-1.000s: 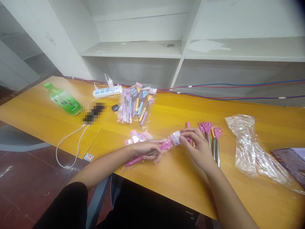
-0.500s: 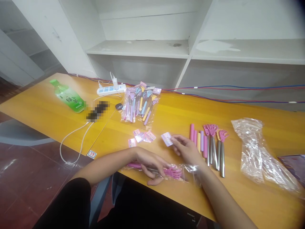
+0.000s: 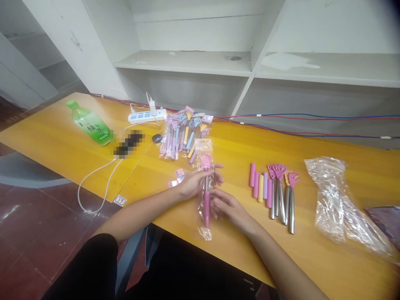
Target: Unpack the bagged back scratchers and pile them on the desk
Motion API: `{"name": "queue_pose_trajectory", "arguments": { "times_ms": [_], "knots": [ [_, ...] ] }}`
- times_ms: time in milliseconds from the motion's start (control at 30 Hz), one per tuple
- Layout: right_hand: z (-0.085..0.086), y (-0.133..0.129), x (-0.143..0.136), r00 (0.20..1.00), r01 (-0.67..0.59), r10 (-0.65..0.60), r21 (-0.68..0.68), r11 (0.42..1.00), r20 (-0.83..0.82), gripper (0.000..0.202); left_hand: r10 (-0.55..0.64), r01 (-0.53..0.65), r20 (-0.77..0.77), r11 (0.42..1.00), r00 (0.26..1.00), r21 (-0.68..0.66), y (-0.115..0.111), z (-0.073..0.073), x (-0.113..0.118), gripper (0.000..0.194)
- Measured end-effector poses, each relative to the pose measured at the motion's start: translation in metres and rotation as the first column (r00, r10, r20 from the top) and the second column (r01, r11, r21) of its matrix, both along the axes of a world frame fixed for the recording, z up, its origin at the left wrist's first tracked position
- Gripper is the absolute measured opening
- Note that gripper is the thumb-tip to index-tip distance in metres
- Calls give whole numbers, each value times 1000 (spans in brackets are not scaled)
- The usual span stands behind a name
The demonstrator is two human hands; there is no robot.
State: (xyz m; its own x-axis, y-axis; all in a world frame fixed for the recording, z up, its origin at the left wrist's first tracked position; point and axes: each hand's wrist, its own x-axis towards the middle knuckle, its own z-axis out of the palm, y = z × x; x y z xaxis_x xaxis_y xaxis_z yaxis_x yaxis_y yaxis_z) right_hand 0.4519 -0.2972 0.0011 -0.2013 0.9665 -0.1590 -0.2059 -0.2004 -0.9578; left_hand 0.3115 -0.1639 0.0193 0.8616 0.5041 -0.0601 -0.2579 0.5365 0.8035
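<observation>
Scratcher (image 3: 206, 196) in slippery-looking film (image 3: 204, 146) is being held near the bench's (image 3: 236, 160) front edge by curled left hand (image 3: 194, 182); right hand (image 3: 230, 209) is half-curling beside its handle (image 3: 206, 212), touch unclear. Probably light, stiff: grip there.

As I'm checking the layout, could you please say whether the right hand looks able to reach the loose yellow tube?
Probably yes: the loose yellow tube lies uncovered between a pink tube and a purple tube, and nothing visible separates that row from the right hand, beside the bagged pink scratcher.
</observation>
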Motion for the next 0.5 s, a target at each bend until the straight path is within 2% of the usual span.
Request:
{"name": "queue_pose_trajectory", "arguments": {
  "times_ms": [67,133,200,300,400,500],
  "knots": [
    [2,2,-5,993,94,-96,26,995,69,44,-30,37,-66,993,997,111,-3,-6,1,53],
    [3,3,0,963,241,-246,63,968,105,45,-156,169,-103,977,982,129,-5,-12,1,67],
    [3,2,12,891,423,-436,123,898,123,45,-286,307,-151,942,946,136,-7,-17,0,71],
    [8,-3,32,750,619,-649,211,757,129,39,-385,433,-243,881,891,192,-8,-23,0,63],
    [17,-8,47,675,702,-735,250,667,63,36,-463,523,-282,829,840,196,-7,-28,1,54],
    [26,-9,55,610,770,-792,259,584,-25,44,-497,563,-309,807,811,179,-6,-29,2,50]
  ]
}}
